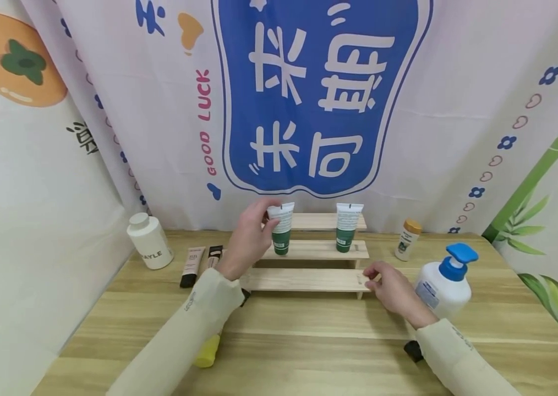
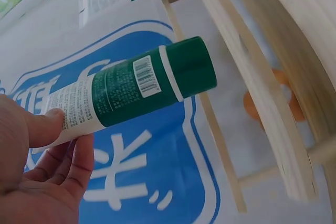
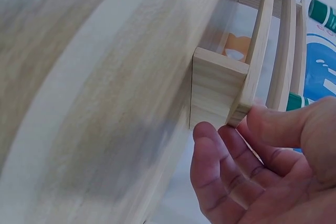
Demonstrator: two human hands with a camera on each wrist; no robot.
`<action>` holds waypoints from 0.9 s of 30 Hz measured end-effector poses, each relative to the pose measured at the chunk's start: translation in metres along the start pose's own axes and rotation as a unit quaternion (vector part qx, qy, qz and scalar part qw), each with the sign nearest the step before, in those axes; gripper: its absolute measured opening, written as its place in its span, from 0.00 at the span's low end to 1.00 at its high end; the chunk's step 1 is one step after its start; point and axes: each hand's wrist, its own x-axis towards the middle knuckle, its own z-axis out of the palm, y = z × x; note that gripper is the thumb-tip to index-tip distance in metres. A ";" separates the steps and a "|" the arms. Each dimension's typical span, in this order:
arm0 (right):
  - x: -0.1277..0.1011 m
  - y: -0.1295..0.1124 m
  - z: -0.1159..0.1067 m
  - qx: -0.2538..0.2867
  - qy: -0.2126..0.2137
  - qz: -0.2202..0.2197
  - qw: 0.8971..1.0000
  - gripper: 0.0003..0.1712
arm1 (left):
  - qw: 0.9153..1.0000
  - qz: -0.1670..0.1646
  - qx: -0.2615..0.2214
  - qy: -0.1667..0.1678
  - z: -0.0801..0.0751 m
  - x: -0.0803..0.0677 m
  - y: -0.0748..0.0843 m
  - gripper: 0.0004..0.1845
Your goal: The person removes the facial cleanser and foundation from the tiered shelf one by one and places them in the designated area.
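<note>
Between thumb and fingers my left hand (image 1: 251,236) pinches the white upper end of a green-and-white squeeze tube (image 2: 152,80), its green cap pointing down. In the left wrist view a gap shows between this cap and the nearest wooden slat. A matching tube (image 1: 346,228) stands cap-down on the middle step of the tiered wooden rack (image 1: 304,280), toward its right end. My right hand (image 3: 262,166) grips the right end of the rack's lowest step, thumb on top and fingertips beneath.
Left of the rack are a white bottle (image 1: 150,242), a pink tube with a black cap (image 1: 192,267) and a yellow-capped item (image 1: 207,352) partly behind my sleeve. On the right stand a small gold-capped bottle (image 1: 408,240) and a blue-topped pump bottle (image 1: 442,289). A printed curtain hangs behind.
</note>
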 end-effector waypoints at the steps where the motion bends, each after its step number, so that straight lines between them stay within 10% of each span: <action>1: 0.000 0.000 0.000 0.000 0.000 0.000 1.000 0.10 | 1.000 0.003 -0.002 0.001 -0.005 -0.003 -0.001 0.19; 17: 0.000 0.001 0.001 0.001 -0.006 0.005 1.000 0.10 | 0.996 -0.018 0.077 0.040 -0.089 -0.058 -0.030 0.21; 23: -0.001 0.002 0.000 -0.008 -0.006 0.005 1.000 0.10 | 0.988 -0.106 0.111 -0.034 -0.112 -0.083 -0.040 0.18; 27: -0.001 0.002 0.000 -0.011 -0.006 0.002 1.000 0.10 | 0.965 -0.197 0.132 -0.113 -0.120 -0.102 -0.046 0.18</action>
